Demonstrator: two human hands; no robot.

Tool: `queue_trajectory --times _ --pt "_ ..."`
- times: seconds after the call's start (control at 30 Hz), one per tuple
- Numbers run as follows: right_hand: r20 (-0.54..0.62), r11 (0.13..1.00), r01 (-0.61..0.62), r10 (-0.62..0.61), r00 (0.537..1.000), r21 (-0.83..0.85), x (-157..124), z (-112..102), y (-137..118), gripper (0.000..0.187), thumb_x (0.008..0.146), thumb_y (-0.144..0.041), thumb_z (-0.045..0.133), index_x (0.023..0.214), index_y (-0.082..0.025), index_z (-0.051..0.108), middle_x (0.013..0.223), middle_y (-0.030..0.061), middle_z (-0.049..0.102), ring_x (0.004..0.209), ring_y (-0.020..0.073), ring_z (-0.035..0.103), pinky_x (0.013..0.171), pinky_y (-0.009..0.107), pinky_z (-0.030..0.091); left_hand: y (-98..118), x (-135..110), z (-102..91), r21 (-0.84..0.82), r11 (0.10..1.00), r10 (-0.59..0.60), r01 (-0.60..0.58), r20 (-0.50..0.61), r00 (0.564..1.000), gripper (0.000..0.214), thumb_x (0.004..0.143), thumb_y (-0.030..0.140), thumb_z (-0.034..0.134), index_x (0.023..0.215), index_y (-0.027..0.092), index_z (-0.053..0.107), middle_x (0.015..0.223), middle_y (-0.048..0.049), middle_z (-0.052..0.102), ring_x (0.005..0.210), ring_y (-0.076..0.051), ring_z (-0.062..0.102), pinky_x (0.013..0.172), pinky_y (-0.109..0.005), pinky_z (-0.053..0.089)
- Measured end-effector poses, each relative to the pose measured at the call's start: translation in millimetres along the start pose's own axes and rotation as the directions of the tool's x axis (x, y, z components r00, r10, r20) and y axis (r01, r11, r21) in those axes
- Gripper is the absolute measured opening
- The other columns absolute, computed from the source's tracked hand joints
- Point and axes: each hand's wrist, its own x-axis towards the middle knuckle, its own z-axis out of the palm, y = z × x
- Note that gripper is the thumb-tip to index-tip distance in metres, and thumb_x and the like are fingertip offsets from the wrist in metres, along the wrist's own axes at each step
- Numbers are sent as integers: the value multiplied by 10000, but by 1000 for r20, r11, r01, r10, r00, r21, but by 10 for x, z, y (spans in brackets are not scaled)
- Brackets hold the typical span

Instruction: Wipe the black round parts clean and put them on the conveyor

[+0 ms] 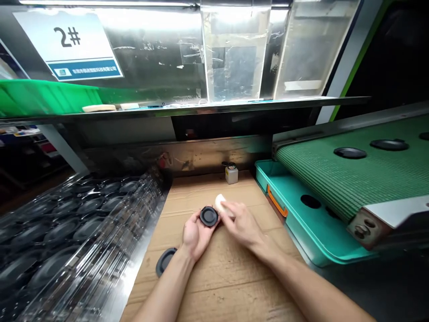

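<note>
Just above the middle of the cardboard, our left fingers curl around the rim of a round black disc, gripping it as it lies face-up in our cupped left hand. Our right fingers are closed on a small white pad, pressing it against the upper edge of the disc, and our right hand sits just beside the left. Below them, a sheet of brown cardboard covers the desk, and a second black disc lies on it near its left edge, just beside our left wrist. Farther ahead, near the back of the cardboard, a small white-labelled bottle stands upright, with a dark cap just behind it. To our left, a stack of clear plastic trays holds rows of black discs in its hollows. To our right, a teal tray with an orange handle sits under a green mesh conveyor belt, which carries dark rings along its surface. Overhead, a metal shelf bears a green bin, and behind it hang a sign marked "2#" and clear plastic sheets.
</note>
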Motion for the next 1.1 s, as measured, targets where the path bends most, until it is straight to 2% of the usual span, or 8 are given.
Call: queue_trajectory --times 0.1,0.2,0.3,0.43,0.6,0.73,0.87,1.1 --pt "38 999 49 -49 998 13 -106 101 -364 349 900 -301 483 1239 -260 561 1147 83 575 1000 216 513 858 331 423 -69 -58 41 -1 999 -34 35 89 995 382 883 268 436 1182 75 576 1204 -188 623 1110 -294 600 976 -471 478" --pt "3 997 -56 56 998 -50 -89 163 -510 345 892 -274 482 1225 -249 568 1136 106 545 998 236 492 829 348 433 -118 -110 72 12 997 -73 72 163 984 424 910 330 424 1243 103 557 1229 -164 618 1165 -285 568 1036 -456 427" --pt "-30 988 -130 128 991 -83 -66 175 -528 299 897 -264 464 1165 -235 595 1089 112 547 983 241 483 828 353 431 -131 -125 82 23 994 -107 105 183 977 411 918 327 433 1253 122 553 1221 -152 626 1183 -272 559 1060 -437 404" --pt "-1 993 -20 20 1000 -114 -92 198 -528 345 897 -276 452 1223 -241 559 1147 120 521 978 250 462 810 363 432 -103 -87 60 5 996 -87 88 143 986 382 917 290 436 1265 171 540 1252 -131 608 1150 -255 584 1032 -441 433" --pt "18 981 -89 93 995 -172 -92 258 -511 334 914 -258 418 1208 -225 573 1083 120 548 951 245 466 819 365 426 -82 -52 29 -56 998 21 -13 146 989 365 908 236 443 1249 158 549 1249 -126 607 1117 -230 599 1015 -390 456" --pt "75 985 45 -33 997 -165 -109 254 -513 339 914 -266 419 1218 -238 564 1197 119 513 965 245 462 824 371 428 -72 -57 8 -74 996 -45 55 137 990 349 904 294 466 1205 148 567 1272 -143 590 1136 -266 586 991 -442 471" --pt "7 976 -49 51 999 -211 -67 216 -435 335 917 -248 408 1198 -203 585 1136 138 542 998 258 466 853 390 425 -75 -37 -25 -66 998 -10 21 152 988 299 916 273 443 1125 133 604 1238 -139 612 1141 -241 582 988 -403 476" --pt "41 964 0 12 999 -267 -143 211 -401 370 906 -214 405 1248 -231 546 1197 129 535 1008 261 467 872 407 424 -55 -17 -69 -58 998 -13 19 105 994 259 915 258 446 1042 121 627 1163 -142 646 1116 -239 595 970 -405 492"
